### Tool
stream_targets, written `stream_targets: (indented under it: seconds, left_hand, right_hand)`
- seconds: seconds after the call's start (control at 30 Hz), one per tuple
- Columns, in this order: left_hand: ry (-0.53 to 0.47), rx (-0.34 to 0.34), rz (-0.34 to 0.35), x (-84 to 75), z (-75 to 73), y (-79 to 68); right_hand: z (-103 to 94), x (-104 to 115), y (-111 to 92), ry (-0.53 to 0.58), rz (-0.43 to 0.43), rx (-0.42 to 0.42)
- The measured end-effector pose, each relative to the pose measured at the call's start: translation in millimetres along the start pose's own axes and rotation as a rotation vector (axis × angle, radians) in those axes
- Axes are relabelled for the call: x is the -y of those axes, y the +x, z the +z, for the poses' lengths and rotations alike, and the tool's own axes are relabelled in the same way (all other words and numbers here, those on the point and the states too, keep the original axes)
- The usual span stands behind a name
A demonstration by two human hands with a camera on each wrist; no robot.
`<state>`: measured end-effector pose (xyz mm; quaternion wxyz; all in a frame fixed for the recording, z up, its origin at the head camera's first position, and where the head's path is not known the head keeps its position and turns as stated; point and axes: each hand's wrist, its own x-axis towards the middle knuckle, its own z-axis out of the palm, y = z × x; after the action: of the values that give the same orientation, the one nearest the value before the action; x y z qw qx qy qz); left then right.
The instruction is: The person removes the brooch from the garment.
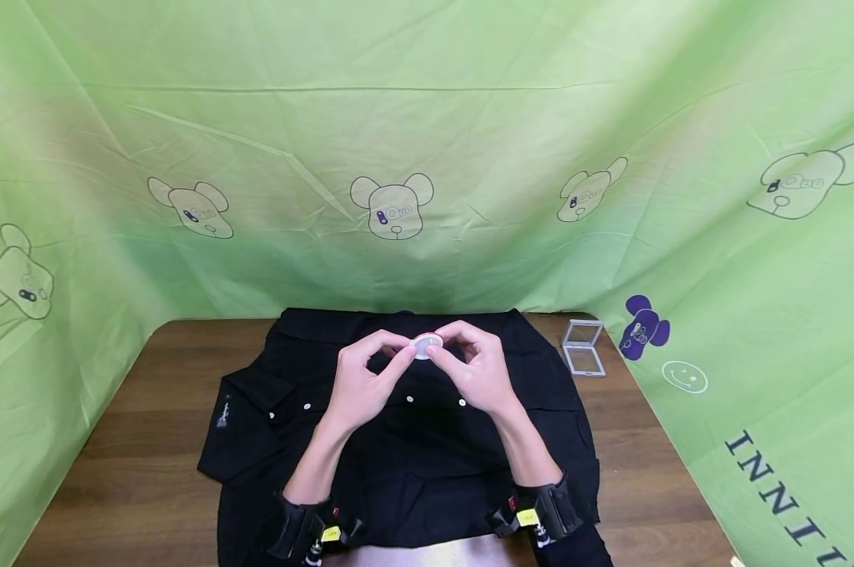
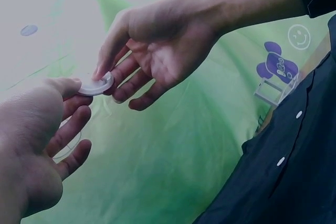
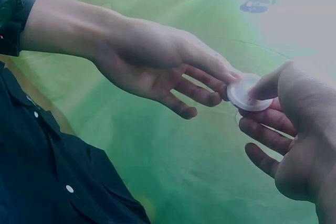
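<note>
Both hands hold a small round white disc with a raised rim above the black shirt. In the head view a trace of red shows at its far edge. My left hand pinches its left side between thumb and forefinger. Opposite it, my right hand pinches the right side, its thumb lying over the face of the disc. The other fingers of both hands are loosely bent below the disc, as the wrist views show. Below lies the black shirt with white buttons, spread face up.
At the back right of the wooden table stands an open hinged case with two square pale frames. A green cloth with printed bear heads hangs behind and beside the table. A sleeve lies folded at left.
</note>
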<state>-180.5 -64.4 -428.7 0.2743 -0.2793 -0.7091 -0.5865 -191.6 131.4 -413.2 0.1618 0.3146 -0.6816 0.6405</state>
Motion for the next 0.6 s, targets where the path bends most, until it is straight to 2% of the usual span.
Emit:
stream_targets:
  seconds: [0.23,0.6]
  left_hand:
    - [-0.001,-0.004,-0.001,2.7,-1.3,-0.6]
    - [0.018,-0.011,-0.002,4.1,-4.7,0.0]
  right_hand:
    - [5.2,26.9,4.0,-0.018,-0.010,0.003]
    - [7.3,30.2,3.2,-0.063,0.026,0.005]
